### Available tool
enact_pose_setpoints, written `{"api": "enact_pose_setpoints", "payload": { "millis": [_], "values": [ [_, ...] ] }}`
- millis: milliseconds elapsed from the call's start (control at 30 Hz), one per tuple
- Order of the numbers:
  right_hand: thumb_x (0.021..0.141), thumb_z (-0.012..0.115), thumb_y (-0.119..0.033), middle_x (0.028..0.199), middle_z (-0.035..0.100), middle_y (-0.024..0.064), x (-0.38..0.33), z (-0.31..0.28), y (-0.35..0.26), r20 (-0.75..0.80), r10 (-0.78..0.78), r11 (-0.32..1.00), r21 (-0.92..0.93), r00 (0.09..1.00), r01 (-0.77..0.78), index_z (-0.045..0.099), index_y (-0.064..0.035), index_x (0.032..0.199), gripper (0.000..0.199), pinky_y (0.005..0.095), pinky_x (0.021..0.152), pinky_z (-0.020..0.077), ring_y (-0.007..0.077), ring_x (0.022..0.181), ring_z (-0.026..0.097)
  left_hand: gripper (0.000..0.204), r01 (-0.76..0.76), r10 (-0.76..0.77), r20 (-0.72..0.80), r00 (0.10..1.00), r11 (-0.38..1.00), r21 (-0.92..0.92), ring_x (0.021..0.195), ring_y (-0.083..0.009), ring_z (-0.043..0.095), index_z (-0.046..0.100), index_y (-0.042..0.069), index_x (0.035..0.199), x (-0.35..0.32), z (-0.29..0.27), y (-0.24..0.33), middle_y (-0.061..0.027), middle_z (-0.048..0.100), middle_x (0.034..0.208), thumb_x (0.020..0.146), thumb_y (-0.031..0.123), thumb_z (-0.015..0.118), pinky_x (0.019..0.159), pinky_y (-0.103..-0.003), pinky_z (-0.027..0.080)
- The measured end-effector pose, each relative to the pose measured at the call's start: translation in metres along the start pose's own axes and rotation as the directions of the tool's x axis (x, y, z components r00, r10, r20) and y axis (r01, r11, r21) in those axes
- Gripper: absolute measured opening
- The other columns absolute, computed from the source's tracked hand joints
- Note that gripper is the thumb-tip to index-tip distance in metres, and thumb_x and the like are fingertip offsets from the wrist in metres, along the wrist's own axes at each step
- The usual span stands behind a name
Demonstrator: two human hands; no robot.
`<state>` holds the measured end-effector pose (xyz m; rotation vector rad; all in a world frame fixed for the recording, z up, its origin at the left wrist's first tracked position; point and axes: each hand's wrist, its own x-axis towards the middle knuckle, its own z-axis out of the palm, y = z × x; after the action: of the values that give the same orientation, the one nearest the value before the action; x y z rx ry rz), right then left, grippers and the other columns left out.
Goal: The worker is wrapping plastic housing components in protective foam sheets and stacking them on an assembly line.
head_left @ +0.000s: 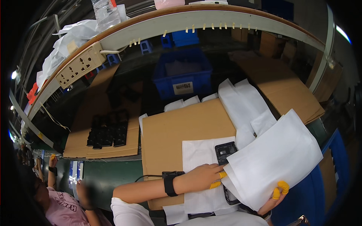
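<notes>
Left hand (201, 176) comes in from the lower left, a black wristband (169, 183) on the wrist and yellow finger cots on the fingertips, which pinch the near edge of a big white bag (277, 165). Right hand (277, 196) is down at the lower right, cots on too, thumb over the bag's bottom edge with the fingers under it, so both hands are clamped on the bag and hold it tilted above the desk (113, 175).

Just past the left fingertips a dark phone (225, 152) lies flat on a white sheet (200, 150), right at the bag's mouth; whether it touches the bag I can't tell. A second dark device (230, 196) peeks out beneath the bag, mostly covered by it. The sheet sits on a brown cardboard sheet (181, 120).

Further out, more white bags (241, 101) are piled loosely behind the cardboard, and beyond them stands a blue crate (183, 75). To the left, a batch of small black parts (108, 130) sits in rows on another cardboard piece (94, 109). More flat cardboard (279, 83) lies off to the right.

Overhead, a curved shelf (211, 19) arches across, with a beige power strip (81, 64) fixed to its left end and a clear bottle (106, 13) standing on top. At the lower left another person in a pink shirt (62, 207) is seated.
</notes>
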<state>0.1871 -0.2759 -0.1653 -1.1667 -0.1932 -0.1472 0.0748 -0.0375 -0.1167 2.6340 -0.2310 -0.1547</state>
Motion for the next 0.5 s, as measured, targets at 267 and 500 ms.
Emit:
{"api": "enact_pose_setpoints", "payload": {
  "millis": [267, 500],
  "values": [
    [0.080, 0.047, -0.010, 0.096, 0.049, 0.0051, 0.005, 0.000, -0.011, 0.238, 0.066, 0.994, -0.106, 0.969, -0.041, 0.051, -0.0050, 0.096, 0.017, 0.0279, 0.085, 0.0361, 0.0153, 0.090, 0.046, 0.056, 0.191, -0.154, -0.189, 0.970, 0.962, 0.194, 0.121, -0.0428, 0.032, 0.045, 0.001, 0.122, -0.022, 0.009, -0.012, -0.0212, 0.037, 0.131, 0.081, 0.037, 0.058, 0.098, -0.047, 0.031],
    [0.082, 0.049, -0.011, 0.091, 0.050, 0.0055, 0.005, 0.011, -0.016, 0.185, 0.065, 0.987, -0.154, 0.981, -0.036, 0.053, -0.0019, 0.090, 0.013, 0.0271, 0.084, 0.0333, 0.0146, 0.085, 0.046, 0.063, 0.364, -0.315, -0.235, 0.920, 0.909, 0.205, 0.124, -0.0420, 0.028, 0.042, 0.006, 0.124, -0.063, 0.002, -0.028, -0.0202, 0.032, 0.133, 0.075, 0.039, 0.064, 0.100, -0.051, 0.027]
  ]
}}
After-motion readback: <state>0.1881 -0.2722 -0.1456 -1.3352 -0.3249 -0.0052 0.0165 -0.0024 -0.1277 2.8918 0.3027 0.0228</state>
